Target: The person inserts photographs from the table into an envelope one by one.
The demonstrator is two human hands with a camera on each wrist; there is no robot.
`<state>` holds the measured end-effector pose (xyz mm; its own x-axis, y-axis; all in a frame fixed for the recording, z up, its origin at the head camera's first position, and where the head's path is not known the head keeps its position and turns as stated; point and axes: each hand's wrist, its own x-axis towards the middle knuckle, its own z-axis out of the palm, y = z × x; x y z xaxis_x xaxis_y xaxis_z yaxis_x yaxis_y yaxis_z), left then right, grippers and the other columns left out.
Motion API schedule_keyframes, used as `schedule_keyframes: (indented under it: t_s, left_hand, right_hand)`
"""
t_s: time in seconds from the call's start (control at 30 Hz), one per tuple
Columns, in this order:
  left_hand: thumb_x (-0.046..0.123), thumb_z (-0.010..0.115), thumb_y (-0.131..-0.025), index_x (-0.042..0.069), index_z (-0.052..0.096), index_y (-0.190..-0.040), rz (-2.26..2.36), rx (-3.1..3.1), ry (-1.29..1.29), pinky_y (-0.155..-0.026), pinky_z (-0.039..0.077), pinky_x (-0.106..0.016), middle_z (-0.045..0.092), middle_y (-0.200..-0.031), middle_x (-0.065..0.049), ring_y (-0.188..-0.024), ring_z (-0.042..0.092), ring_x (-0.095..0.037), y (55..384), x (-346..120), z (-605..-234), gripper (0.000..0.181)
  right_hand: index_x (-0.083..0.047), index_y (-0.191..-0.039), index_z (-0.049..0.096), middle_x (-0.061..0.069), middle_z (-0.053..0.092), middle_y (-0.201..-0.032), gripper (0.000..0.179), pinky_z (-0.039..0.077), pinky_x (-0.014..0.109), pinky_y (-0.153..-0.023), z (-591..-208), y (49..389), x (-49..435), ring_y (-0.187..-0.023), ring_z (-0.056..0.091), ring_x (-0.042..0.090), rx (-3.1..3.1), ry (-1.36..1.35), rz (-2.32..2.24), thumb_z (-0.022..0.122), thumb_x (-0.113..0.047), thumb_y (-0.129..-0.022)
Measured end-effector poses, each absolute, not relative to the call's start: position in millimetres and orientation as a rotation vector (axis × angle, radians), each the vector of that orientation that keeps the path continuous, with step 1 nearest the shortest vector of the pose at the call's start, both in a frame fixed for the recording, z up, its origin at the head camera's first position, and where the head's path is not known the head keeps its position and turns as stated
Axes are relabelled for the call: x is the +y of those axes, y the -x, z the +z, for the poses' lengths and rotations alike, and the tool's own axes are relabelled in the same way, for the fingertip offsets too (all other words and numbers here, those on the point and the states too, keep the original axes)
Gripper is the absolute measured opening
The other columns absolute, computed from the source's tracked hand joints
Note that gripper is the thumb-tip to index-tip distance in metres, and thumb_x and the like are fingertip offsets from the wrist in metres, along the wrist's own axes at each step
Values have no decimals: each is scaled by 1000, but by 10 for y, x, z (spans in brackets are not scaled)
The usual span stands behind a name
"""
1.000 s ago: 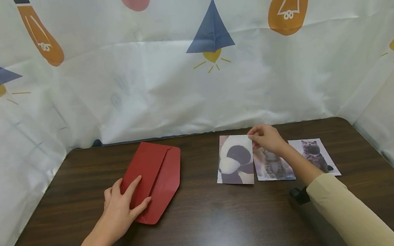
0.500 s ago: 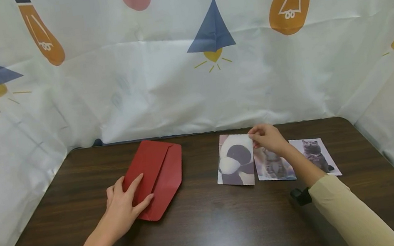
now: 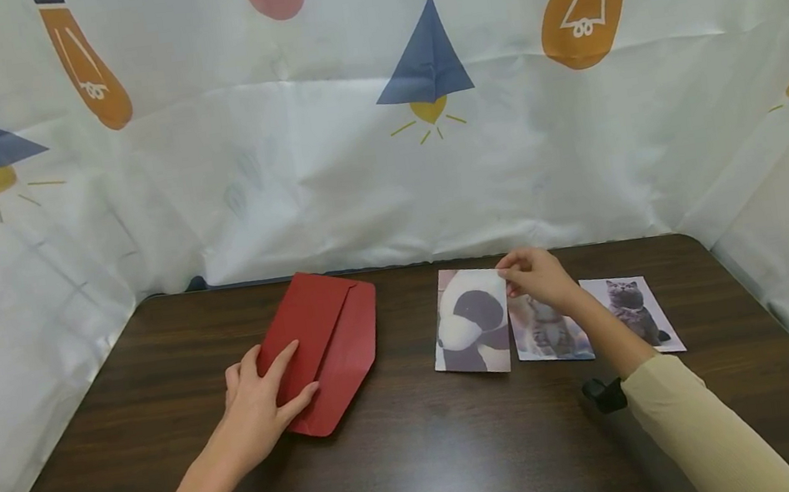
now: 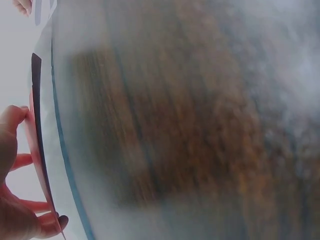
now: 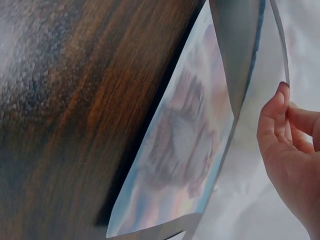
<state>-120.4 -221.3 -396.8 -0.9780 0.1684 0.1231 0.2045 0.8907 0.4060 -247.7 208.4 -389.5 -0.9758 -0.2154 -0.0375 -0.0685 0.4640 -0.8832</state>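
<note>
My left hand (image 3: 259, 404) grips a red envelope (image 3: 318, 324) near its lower left side, thumb and fingers spread along it. The left wrist view shows the envelope (image 4: 36, 120) nearly edge-on, held above the table. Its flap lies unfolded to the right. Between thumb and fingertips my right hand (image 3: 539, 280) pinches the right edge of a photo card (image 3: 471, 319) with a black-and-white plush-like animal. Below that hand lies a kitten photo (image 3: 549, 333), its top partly hidden in the head view. A grey cat photo (image 3: 629, 314) lies further right, partly covered by the forearm.
The dark wooden table (image 3: 410, 462) has rounded far corners. A white curtain (image 3: 325, 180) printed with lamps and bulbs hangs behind it and along both sides. A black wrist device (image 3: 603, 395) sits under the right sleeve.
My left hand and the red envelope have shifted slightly right and away from me. My right hand keeps its pinch on the photo card, almost still.
</note>
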Motion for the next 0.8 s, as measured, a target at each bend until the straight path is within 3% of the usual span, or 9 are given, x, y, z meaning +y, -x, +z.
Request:
schedule_keyframes:
  t_s: [0.8]
  left_hand:
    - [27,82,-93,2,56,-149,-667,-2882,355,-89,48,-63,37,-145,-41,-125,35,-57,1255,-2114,-3980,66]
  right_hand:
    - [17,-124,60,9,67,-86,27,61,28,-76,-3844,2439,1972,-74,66,11,2491,281,-1606,57,-5,-108]
